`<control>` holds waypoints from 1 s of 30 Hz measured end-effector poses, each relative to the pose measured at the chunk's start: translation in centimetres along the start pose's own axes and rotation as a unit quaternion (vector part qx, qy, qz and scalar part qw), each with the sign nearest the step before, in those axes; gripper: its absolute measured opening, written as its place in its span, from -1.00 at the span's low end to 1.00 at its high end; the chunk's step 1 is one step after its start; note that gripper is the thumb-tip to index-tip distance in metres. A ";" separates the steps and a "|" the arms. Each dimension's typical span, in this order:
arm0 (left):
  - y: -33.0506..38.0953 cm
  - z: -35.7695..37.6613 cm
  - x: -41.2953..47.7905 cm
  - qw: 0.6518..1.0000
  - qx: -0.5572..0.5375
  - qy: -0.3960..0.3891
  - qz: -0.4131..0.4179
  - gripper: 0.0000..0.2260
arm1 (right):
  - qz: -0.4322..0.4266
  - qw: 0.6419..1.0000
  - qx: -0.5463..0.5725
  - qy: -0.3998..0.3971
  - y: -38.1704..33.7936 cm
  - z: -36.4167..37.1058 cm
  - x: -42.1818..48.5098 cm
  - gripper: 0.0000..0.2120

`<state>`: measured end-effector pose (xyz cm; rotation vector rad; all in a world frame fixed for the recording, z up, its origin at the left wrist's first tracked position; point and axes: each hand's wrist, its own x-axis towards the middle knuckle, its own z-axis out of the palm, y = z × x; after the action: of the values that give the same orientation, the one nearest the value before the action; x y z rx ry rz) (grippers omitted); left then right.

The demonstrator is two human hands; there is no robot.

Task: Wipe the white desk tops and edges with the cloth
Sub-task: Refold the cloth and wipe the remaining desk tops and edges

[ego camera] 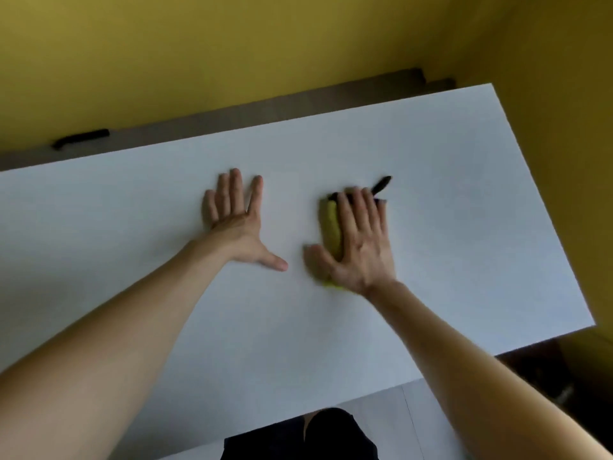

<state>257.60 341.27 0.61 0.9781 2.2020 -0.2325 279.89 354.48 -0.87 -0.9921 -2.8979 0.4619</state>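
cloth (331,227) under right fingers (363,209) (straight, pressing) | left fingers (232,194) spread flat — on desk (447,167)

Views: one, the head camera.
Position: worn by the person standing at the near long edge of the white desk (431,194).
Facing: forward and steeply down onto the desk top, with the frame tilted so the desk's far edge runs slantwise.
Range: close, within arm's reach. Both forearms enter from the bottom corners, and the left hand (235,224) and right hand (358,240) lie near the desk's middle.
Coverage: wide-angle. The yellow wall (232,44) shows beyond the desk's far edge and right end, and a strip of floor (428,406) below its near edge. The desk's left end is cut off by the frame.
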 end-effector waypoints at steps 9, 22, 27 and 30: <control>0.4 -0.9 -0.3 0.997 -0.005 -0.071 -0.006 0.65 | -0.143 0.990 -0.008 -0.013 8.3 -1.6 7.1 -0.24; 0.9 -1.0 -0.4 0.996 0.027 -0.083 -0.031 0.69 | -0.249 0.965 0.063 -0.052 -4.6 1.7 8.0 -0.33; 0.8 -0.9 -0.5 0.997 0.006 -0.076 -0.006 0.65 | -0.089 0.995 0.048 0.017 7.5 -1.4 14.1 -0.33; 0.9 -1.0 -0.6 0.998 0.014 -0.068 -0.012 0.64 | 0.224 0.971 0.025 0.078 10.5 -2.3 16.6 -0.28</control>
<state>258.02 341.99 1.80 0.9241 2.0927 -0.3333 273.21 373.03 -2.68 -1.5995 -2.5036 0.4453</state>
